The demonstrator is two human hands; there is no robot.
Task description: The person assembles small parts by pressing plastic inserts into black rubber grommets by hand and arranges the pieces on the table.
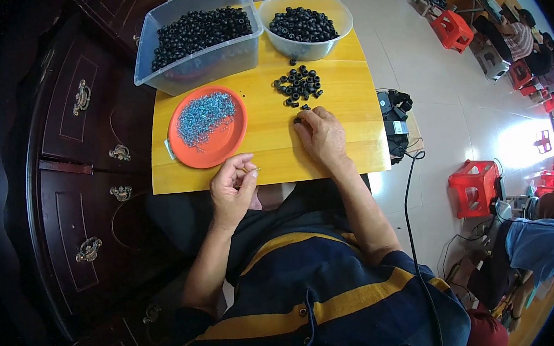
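My left hand (pixel 229 188) is over the near edge of the yellow table, thumb and fingers closed on a thin, small brass-coloured piece (pixel 251 169). The piece is too small to make out fully. My right hand (pixel 323 137) rests on the tabletop, its fingertips closed on a small black round piece (pixel 297 120), partly hidden by the fingers. Just beyond it lies a loose pile of hollow black pieces (pixel 298 83). Beside my left hand, an orange plate (pixel 214 155) carries a heap of tiny blue-silver metal parts (pixel 204 117).
A large clear bin (pixel 207 75) and a round clear tub (pixel 310 51), both with many black pieces, stand at the table's far side. Dark drawers (pixel 82 182) line the left. A black cable (pixel 410 208) hangs at the right; red stools (pixel 473 189) and other people are farther right.
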